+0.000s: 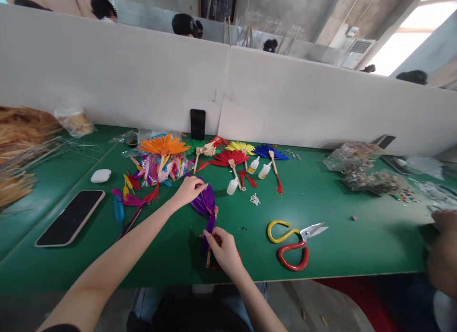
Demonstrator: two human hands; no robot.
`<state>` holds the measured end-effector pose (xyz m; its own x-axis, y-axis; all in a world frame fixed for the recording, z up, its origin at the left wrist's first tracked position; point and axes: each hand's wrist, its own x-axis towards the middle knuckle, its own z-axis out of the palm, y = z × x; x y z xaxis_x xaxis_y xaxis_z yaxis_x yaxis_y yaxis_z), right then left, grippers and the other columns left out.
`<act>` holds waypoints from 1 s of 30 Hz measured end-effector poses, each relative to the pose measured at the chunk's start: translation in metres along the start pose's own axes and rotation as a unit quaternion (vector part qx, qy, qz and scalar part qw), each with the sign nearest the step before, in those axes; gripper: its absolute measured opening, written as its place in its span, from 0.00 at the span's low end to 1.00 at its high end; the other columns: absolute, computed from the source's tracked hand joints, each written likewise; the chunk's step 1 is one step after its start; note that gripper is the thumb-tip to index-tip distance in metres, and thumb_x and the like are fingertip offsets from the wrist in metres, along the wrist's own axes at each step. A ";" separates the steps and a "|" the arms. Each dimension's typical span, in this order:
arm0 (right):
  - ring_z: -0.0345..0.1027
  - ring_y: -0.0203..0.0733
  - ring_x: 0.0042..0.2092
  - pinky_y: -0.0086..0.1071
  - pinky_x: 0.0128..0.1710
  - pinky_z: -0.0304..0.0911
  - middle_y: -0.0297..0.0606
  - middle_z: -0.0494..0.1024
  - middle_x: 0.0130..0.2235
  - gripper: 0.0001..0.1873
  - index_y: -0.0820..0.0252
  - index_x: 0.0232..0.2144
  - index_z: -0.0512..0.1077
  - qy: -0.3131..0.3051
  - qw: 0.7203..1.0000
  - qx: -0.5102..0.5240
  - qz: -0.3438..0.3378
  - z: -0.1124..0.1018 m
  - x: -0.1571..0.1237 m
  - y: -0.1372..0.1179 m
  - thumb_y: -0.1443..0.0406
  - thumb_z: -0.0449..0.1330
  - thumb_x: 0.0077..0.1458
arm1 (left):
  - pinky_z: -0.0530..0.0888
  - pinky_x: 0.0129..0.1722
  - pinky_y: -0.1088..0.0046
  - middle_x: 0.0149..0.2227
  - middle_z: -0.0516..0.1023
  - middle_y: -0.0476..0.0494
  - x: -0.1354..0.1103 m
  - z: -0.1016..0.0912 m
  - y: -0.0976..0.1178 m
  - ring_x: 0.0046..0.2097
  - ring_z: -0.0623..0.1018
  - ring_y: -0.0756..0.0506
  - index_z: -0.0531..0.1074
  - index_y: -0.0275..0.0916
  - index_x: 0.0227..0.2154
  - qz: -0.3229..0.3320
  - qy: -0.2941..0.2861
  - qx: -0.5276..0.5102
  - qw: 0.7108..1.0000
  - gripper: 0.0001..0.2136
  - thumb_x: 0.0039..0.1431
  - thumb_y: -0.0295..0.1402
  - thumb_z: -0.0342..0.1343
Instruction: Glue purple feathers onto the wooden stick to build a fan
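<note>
The purple feather fan (207, 206) is lying on the green bench (339, 227) right in front of the person, and it looks only partly built: just a few feathers are spreading from its wooden stick (208, 260), while the orange fan (163, 145), red fan (228, 158), yellow fan (241, 147) and blue fan (269, 152) are sitting full and finished along the back. Loose feathers (130, 194) are waiting to the left, so more fanning out seems to be left. The left hand (188, 190) is pinching the tip of a purple feather, fingers closed tight. The right hand (224, 248) is curling around the stick at the fan's base, grasping it. Glue bottles (232, 186) and scissors (291, 244) are lying nearby, untouched
</note>
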<state>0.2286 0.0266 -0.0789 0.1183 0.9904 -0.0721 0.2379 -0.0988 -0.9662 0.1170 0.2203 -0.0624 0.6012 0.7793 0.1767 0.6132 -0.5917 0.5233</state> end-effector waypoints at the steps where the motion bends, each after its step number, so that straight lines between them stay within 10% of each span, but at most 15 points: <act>1: 0.53 0.32 0.25 0.26 0.25 0.50 0.28 0.59 0.21 0.17 0.60 0.20 0.59 0.001 1.000 -0.005 -0.001 0.000 0.000 0.000 0.56 0.51 0.55 | 0.64 0.38 0.68 0.29 0.76 0.42 0.001 0.000 0.000 0.34 0.72 0.45 0.75 0.36 0.26 0.004 -0.004 -0.005 1.000 0.14 0.57 0.38 0.48; 19: 0.52 0.32 0.24 0.25 0.24 0.49 0.28 0.58 0.20 0.17 0.59 0.19 0.58 0.022 0.999 -0.043 -0.014 0.001 -0.002 -0.002 0.57 0.51 0.56 | 0.65 0.38 0.71 0.31 0.69 0.45 -0.002 -0.016 0.009 0.36 0.70 0.45 0.75 0.36 0.31 0.039 -0.171 -0.035 0.984 0.19 0.50 0.50 0.53; 30: 0.52 0.32 0.23 0.26 0.23 0.49 0.29 0.59 0.21 0.15 0.59 0.20 0.61 0.038 0.996 -0.065 -0.038 0.002 -0.005 -0.007 0.60 0.51 0.56 | 0.62 0.46 0.69 0.39 0.66 0.45 0.026 -0.023 0.019 0.43 0.66 0.46 0.71 0.37 0.31 0.107 -0.111 -0.080 0.985 0.16 0.55 0.46 0.50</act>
<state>0.2249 0.0229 -0.0724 0.1673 0.9856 0.0239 0.3705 -0.0404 -0.9279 0.1324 0.2340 -0.0291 0.8152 0.5665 0.1202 0.3829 -0.6830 0.6220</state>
